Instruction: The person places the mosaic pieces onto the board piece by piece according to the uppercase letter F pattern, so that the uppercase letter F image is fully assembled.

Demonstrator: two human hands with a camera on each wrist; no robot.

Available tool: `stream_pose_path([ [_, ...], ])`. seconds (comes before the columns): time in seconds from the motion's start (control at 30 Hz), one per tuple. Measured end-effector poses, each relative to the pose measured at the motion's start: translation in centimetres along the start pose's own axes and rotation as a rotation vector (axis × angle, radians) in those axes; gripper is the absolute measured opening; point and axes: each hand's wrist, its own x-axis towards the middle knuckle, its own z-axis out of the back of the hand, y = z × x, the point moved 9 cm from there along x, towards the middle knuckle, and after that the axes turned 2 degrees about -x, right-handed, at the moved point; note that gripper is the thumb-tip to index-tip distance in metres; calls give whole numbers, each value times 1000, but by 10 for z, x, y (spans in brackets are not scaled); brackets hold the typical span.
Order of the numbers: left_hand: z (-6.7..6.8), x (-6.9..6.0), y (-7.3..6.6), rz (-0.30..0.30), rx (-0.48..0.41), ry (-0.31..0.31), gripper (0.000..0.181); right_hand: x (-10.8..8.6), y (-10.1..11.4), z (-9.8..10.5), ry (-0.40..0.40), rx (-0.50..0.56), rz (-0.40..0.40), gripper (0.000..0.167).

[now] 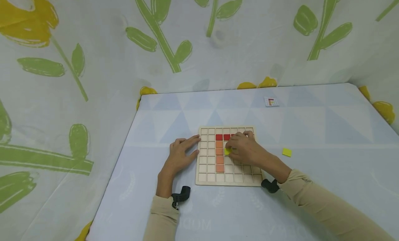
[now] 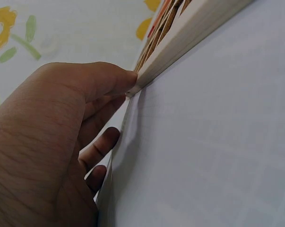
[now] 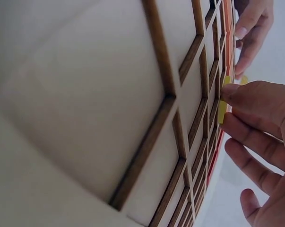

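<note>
A square wooden grid board [image 1: 229, 185] lies on the table. One column holds several orange tiles [image 1: 220, 159], with red tiles [image 1: 219, 137] along the row at its top, partly covered by my right hand. Between the thumb and fingertips of my right hand [image 1: 244, 148] a yellow square tile [image 3: 222, 111] is pinched at the board, beside the orange column. Whether it is fully seated in its cell, I cannot tell. My left hand [image 1: 180, 156] touches the board's left edge with its thumb and fingertips, fingers loosely extended.
Another yellow tile [image 1: 287, 152] lies on the table to the right of the board. Farther back is a small card [image 1: 271, 101] printed with a coloured grid pattern. A pale cloth with triangles covers the table [image 1: 140, 206]; flower-printed fabric [image 1: 103, 61] hangs around it.
</note>
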Motion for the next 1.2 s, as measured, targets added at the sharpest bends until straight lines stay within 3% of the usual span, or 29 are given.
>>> stream_pose_path([
  [0.47, 1, -1, -2, -1, -4, 1, 47, -14, -6, 11, -49, 10, -5, 15],
  [0.73, 0, -1, 0, 10, 12, 4, 47, -33, -24, 19, -34, 15, -84, 16],
  [1.2, 1, -1, 0, 8, -8, -1, 48, -68, -56, 33, -65, -9, -151, 17],
])
